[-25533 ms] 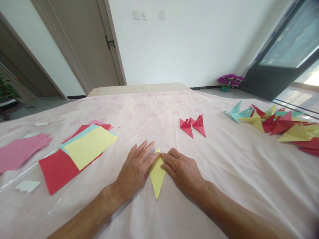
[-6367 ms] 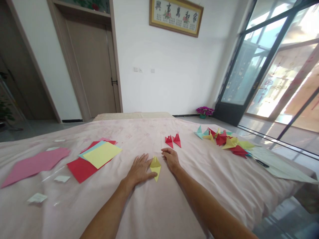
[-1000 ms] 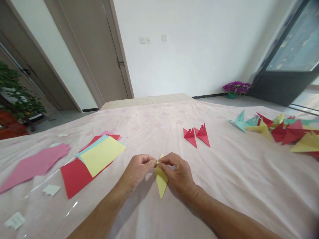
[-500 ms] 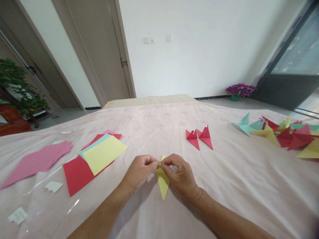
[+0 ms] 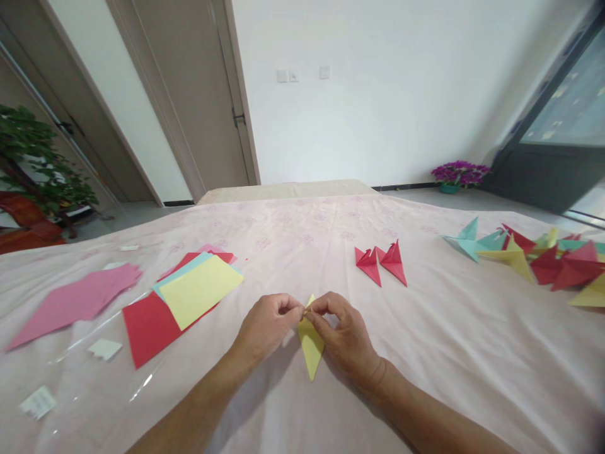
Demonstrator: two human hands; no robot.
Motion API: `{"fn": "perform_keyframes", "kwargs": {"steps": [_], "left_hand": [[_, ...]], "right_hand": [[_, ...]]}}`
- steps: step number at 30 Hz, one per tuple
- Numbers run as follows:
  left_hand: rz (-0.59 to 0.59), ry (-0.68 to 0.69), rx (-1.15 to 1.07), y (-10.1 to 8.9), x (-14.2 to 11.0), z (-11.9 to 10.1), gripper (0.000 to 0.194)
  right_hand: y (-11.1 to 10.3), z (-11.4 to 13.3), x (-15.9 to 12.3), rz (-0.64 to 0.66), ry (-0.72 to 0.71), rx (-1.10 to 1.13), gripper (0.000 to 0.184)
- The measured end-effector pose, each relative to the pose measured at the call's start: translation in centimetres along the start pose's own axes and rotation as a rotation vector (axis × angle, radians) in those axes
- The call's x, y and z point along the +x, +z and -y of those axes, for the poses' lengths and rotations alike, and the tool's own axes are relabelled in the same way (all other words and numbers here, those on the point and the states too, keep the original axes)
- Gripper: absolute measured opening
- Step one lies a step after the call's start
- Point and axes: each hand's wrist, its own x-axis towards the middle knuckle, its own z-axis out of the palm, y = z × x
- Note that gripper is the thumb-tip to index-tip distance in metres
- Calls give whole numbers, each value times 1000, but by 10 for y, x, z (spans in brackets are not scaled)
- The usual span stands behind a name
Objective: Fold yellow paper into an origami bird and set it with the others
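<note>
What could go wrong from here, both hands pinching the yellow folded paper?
1. The left hand and right hand pinch the yellow folded paper near its top; uneven pulls might tear or crease it.
2. The hands cover the pinched spot, so a misfold could go unseen.
3. The right hand might knock the nearby red folded figures.

Sheets point(image 5: 203, 290) left of folded piece point(image 5: 311, 350); 2 cranes point(image 5: 368, 266), crane pile point(image 5: 548, 265) right.

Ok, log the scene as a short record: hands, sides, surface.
Left hand: pinching folded yellow paper near its far end
Right hand: pinching there too
Beyond right hand: two folded red paper figures, side by side
Left side: overlapping red, turquoise and yellow paper sheets; flat pink paper
Right side: heap of folded red, yellow and turquoise paper figures
Surface: pale pink flowered cloth
</note>
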Motion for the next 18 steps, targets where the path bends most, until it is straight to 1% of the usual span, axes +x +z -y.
{"fn": "perform_keyframes", "kwargs": {"steps": [4, 9, 12, 18], "left_hand": [[56, -14, -25, -3, 1, 0, 27], [100, 12, -56, -10, 1, -5, 23], [66, 36, -1, -10, -2, -8, 21], [-67, 105, 153, -5, -7, -11, 15]], "right_hand": [[0, -1, 1, 0, 47, 24, 10], [-2, 2, 2, -7, 99, 48, 9], [-2, 3, 1, -13, 107, 54, 9], [-2, 3, 1, -9, 126, 68, 8]]}}
